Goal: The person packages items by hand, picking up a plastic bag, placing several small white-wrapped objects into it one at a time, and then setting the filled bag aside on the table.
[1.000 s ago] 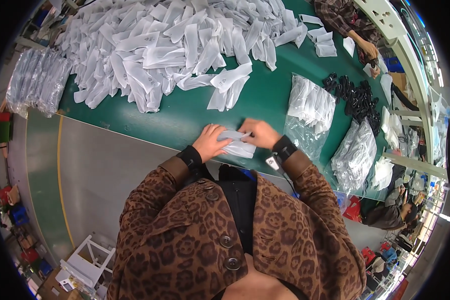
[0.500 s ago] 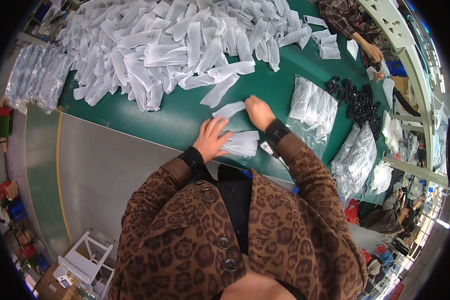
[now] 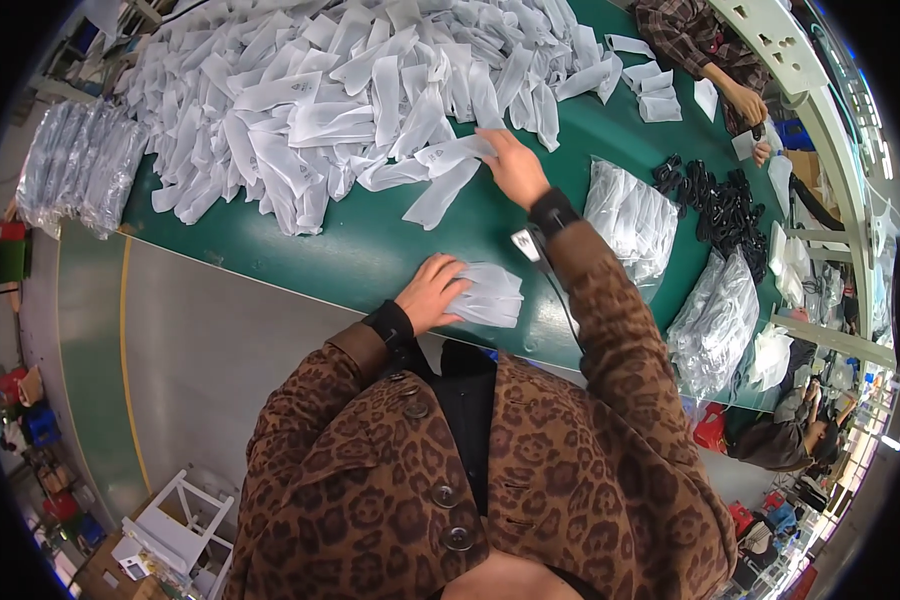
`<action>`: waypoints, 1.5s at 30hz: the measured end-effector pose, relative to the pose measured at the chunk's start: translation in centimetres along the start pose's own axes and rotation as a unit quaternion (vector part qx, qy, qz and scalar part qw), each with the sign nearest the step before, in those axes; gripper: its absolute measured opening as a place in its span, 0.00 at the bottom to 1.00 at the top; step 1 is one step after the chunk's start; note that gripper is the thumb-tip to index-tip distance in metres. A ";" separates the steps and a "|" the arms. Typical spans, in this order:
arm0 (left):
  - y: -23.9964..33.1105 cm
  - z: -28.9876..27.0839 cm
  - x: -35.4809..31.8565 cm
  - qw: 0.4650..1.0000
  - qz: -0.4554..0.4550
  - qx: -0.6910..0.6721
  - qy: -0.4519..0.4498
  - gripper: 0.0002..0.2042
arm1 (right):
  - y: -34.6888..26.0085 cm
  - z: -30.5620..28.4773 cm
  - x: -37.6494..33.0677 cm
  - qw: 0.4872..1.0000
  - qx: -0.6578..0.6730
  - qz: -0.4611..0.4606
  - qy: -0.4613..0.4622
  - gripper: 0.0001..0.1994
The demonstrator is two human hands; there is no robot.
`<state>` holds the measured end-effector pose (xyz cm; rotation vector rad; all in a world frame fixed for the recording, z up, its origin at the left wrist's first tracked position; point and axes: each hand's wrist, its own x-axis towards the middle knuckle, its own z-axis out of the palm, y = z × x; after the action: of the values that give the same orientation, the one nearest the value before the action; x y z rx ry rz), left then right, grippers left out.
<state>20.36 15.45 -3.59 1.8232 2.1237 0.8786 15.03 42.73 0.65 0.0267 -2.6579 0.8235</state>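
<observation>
Laying the left hand (image 3: 432, 295), fingers slightly parted, across the left end of a small stack of translucent white pouches (image 3: 492, 295); being unable to tell whether gripping the stack or only pressing on it. Counting clock directions from here, with twelve pointing to the far side, stretching out the right hand (image 3: 517, 170) to one o'clock; closing its fingers on the right end of a single white pouch (image 3: 452, 153), lying at the edge of the heap. Wearing a dark wristband (image 3: 390, 322) on the left wrist and another on the right, with a small white tag (image 3: 526, 245) hanging just beside it. Wearing also a brown leopard-print jacket (image 3: 370, 460).

Working on a green table (image 3: 365, 250), with the small stack resting at three o'clock, touching the left hand. Facing a large, jumbled heap of white pouches (image 3: 300, 100) at eleven o'clock. Having a clear bag of white pouches (image 3: 630, 215) at two o'clock, with a tangle of black cables (image 3: 725, 215) lying just beyond it, and a bulging clear plastic bag (image 3: 712, 320) at three. Seeing, farther out at two o'clock, a co-worker's hands (image 3: 743, 103) below a plaid sleeve (image 3: 675, 30). Finding plastic-wrapped bundles (image 3: 82, 160) at ten o'clock, and a white stool (image 3: 175, 525) on the floor between seven and eight.
</observation>
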 end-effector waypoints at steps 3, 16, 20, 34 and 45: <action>0.6 0.0 0.9 0.999 -0.026 -0.038 0.012 0.41 | 3.5 2.4 0.7 1.000 -0.026 -0.001 -0.005 0.13; -0.4 0.5 1.7 0.999 -0.007 -0.049 -0.020 0.45 | 5.2 -2.1 -10.6 0.975 -0.032 0.220 -0.017 0.12; -0.2 1.2 2.2 0.999 -0.004 -0.042 -0.020 0.45 | 4.5 -2.3 -11.4 0.972 0.006 0.234 0.039 0.11; 0.4 1.6 2.4 0.998 -0.001 -0.056 -0.009 0.45 | -3.2 -7.9 -3.0 0.992 -0.061 0.078 0.075 0.04; 0.1 1.3 2.8 0.998 0.014 -0.056 0.005 0.45 | -2.1 -5.6 -13.7 0.947 0.143 0.285 -0.024 0.10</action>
<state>20.59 18.48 -3.98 1.7999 2.0168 0.9946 29.92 42.91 1.40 -0.6853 -2.5865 1.3941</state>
